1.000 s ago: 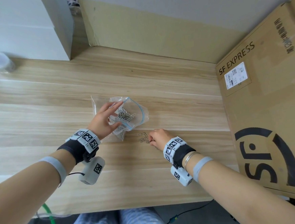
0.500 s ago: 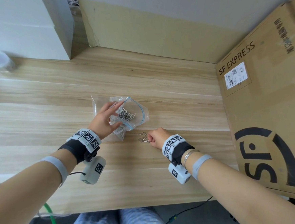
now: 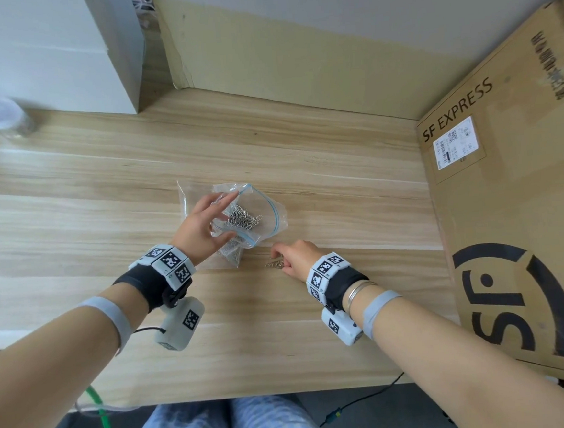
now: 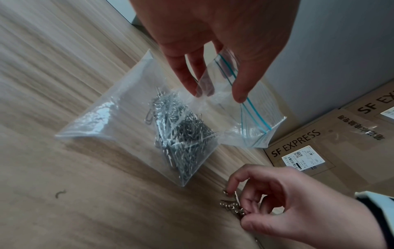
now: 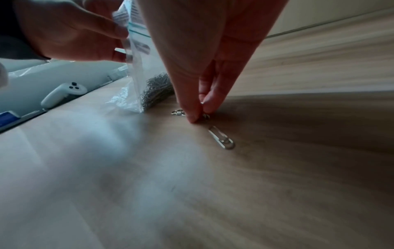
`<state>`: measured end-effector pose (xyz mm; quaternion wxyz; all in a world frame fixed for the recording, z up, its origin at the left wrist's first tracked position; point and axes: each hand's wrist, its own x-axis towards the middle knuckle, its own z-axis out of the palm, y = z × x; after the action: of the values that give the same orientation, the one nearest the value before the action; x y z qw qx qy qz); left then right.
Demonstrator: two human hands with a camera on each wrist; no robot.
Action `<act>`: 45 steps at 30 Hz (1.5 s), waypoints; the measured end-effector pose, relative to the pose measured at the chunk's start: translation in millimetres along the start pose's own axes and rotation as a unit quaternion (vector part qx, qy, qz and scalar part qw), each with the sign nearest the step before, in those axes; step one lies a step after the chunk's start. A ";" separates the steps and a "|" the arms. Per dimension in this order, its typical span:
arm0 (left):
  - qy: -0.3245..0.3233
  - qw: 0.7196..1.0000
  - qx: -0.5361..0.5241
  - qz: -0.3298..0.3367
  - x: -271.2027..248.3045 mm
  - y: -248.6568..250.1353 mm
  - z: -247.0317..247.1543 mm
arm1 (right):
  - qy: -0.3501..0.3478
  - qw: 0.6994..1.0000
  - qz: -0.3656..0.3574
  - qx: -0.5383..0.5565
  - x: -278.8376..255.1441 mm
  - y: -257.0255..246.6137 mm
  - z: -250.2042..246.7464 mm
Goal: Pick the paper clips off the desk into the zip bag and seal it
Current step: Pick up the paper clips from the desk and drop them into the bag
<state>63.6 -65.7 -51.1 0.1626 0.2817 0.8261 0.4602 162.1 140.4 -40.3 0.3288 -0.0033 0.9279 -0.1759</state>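
A clear zip bag (image 3: 269, 215) with a blue seal line lies mid-desk, a heap of silver paper clips (image 3: 242, 217) inside it. My left hand (image 3: 222, 218) pinches the bag's rim and holds the mouth up; the left wrist view shows its fingertips (image 4: 192, 90) on the plastic of the bag (image 4: 119, 121). Just right of the bag's near corner, my right hand (image 3: 279, 259) pinches a small cluster of loose paper clips (image 4: 229, 204) against the desk. In the right wrist view one more paper clip (image 5: 222, 141) lies flat just in front of the right hand (image 5: 196, 118).
A large SF Express cardboard box (image 3: 510, 212) walls off the right side. A white box (image 3: 42, 53) and a clear capped jar (image 3: 3, 114) stand at the back left. A white controller (image 5: 64, 93) lies beyond the desk's left edge. The desk's front edge (image 3: 254, 393) is near my lap.
My right hand has shifted slightly left and away from me, toward the bag, its fingers closing on the loose clips. The left hand and bag have stayed put.
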 end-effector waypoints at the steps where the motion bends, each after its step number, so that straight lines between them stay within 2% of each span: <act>1: 0.001 1.000 0.000 0.000 -0.2 -0.1 -0.2 | 0.000 1.000 0.002 -0.003 0.1 0.6 -1.0; 13: -0.002 1.000 0.001 -0.004 -0.3 4.0 0.3 | -0.061 0.994 0.007 -0.094 18.8 1.8 -2.9; 20: -0.002 1.000 -0.003 -0.006 -1.1 4.8 0.0 | -0.059 0.994 -0.010 -0.095 13.6 3.2 -4.9; 25: 0.000 1.000 0.007 -0.007 -0.9 5.7 -3.5 | 0.031 0.997 -0.065 0.001 -9.0 -2.4 -42.5; 31: -0.001 1.000 -0.004 0.015 0.4 2.5 -6.3 | 0.165 0.975 -0.143 0.051 -2.3 -25.3 -91.7; 35: 0.004 1.000 0.002 0.004 1.8 6.0 -5.3 | 0.152 0.978 -0.137 0.039 20.4 -43.6 -87.4; 40: 0.008 1.000 0.012 0.003 -1.6 4.5 -13.8 | 0.136 0.979 -0.126 0.079 29.2 -45.2 -86.6; 42: 0.011 1.000 0.011 -0.001 -2.7 1.8 -18.6 | 0.170 0.972 -0.135 0.088 27.2 -40.9 -89.5; 45: 0.019 1.000 0.007 -0.011 -4.0 -1.9 -27.0 | 0.271 0.951 -0.111 0.098 26.3 -26.8 -95.1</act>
<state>51.9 -87.0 -38.6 0.1497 0.2653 0.8354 0.4576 80.4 142.9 21.2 0.0422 -0.0260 0.9539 -0.2961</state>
